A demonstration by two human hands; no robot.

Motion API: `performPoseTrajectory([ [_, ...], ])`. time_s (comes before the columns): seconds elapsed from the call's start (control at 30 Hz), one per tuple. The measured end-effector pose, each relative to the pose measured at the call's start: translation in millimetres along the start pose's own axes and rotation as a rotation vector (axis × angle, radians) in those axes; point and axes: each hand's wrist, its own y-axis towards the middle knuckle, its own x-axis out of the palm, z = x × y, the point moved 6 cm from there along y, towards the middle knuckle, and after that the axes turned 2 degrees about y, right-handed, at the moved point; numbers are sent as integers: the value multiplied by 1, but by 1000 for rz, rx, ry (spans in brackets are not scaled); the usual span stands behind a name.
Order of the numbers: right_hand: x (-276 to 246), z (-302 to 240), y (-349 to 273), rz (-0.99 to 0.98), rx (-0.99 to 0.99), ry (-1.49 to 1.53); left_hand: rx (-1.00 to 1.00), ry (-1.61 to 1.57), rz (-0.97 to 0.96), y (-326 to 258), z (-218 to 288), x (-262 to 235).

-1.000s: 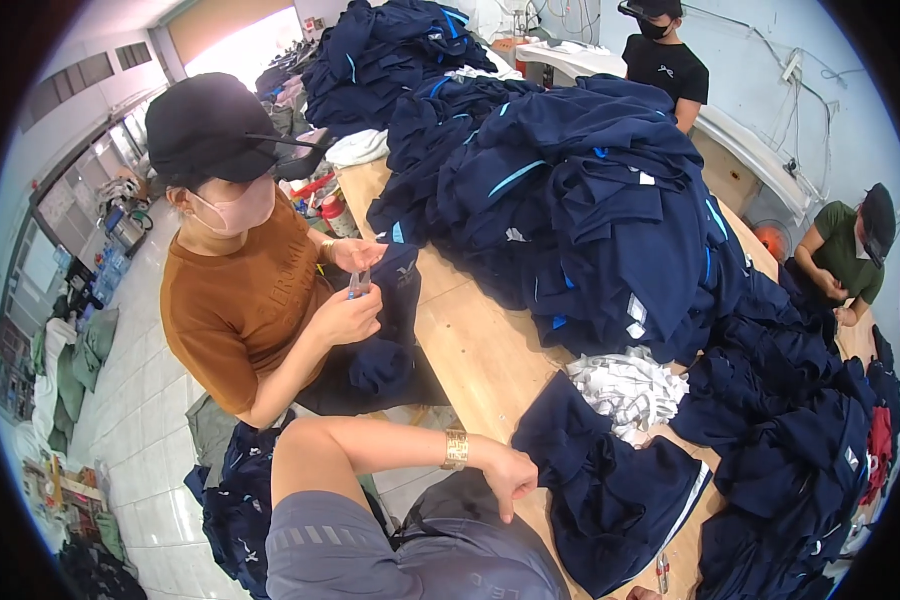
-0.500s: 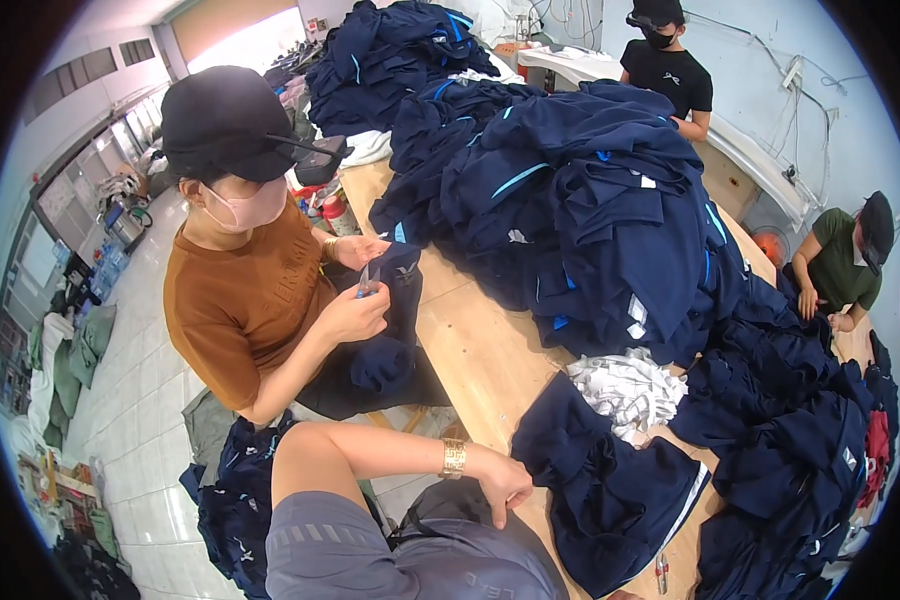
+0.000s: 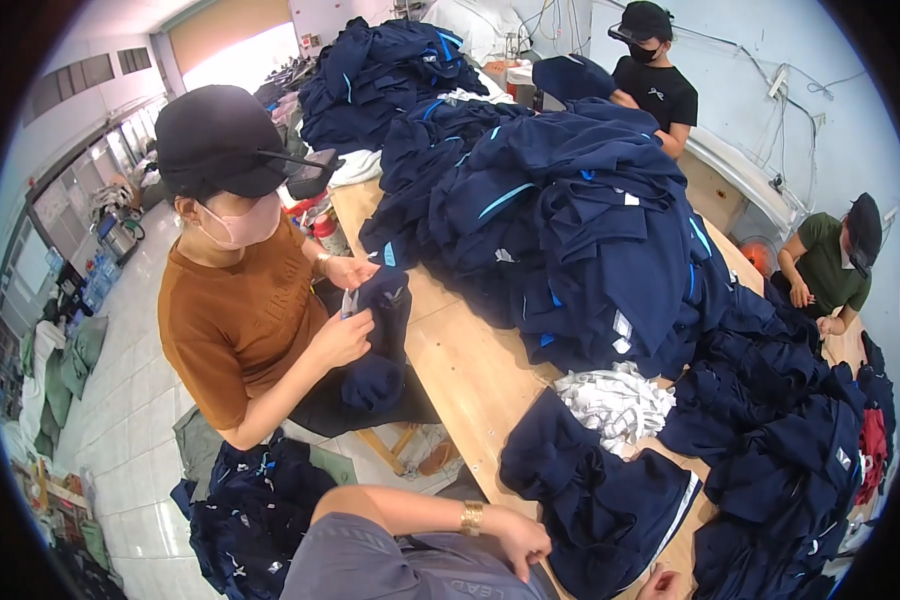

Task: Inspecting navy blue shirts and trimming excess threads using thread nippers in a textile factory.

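My left hand [image 3: 522,542], a gold bracelet at its wrist, hangs loosely curled at the table's near edge; nothing shows in it. It is beside the left edge of a dark navy garment [image 3: 595,505] with a white stripe along its right side, which lies crumpled in front of me. My right hand [image 3: 660,584] shows only in part at the lower edge, just below that garment's striped corner. Its fingers are bent together, and what they hold, if anything, is hidden.
Behind the garment sits a heap of white strips [image 3: 615,405]. A large navy garment pile [image 3: 580,230] covers the wooden table [image 3: 450,330]; more garments [image 3: 780,460] lie right. At left a seated co-worker [image 3: 240,320] works on navy cloth with snips [image 3: 350,302]. Two other people stand beyond.
My left hand has shifted slightly right and down. My right hand has come into view where small snips lay on the table; they no longer show. A far co-worker has raised a navy cloth.
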Motion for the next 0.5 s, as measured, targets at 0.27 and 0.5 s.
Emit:
performPoseTrajectory([
  [0.27,-8,10,-6,408,285,-16,20,-223,179,11,30,-10],
  [0.5,-28,30,-10,393,315,-111,-150,-525,466,-6,-4,-41],
])
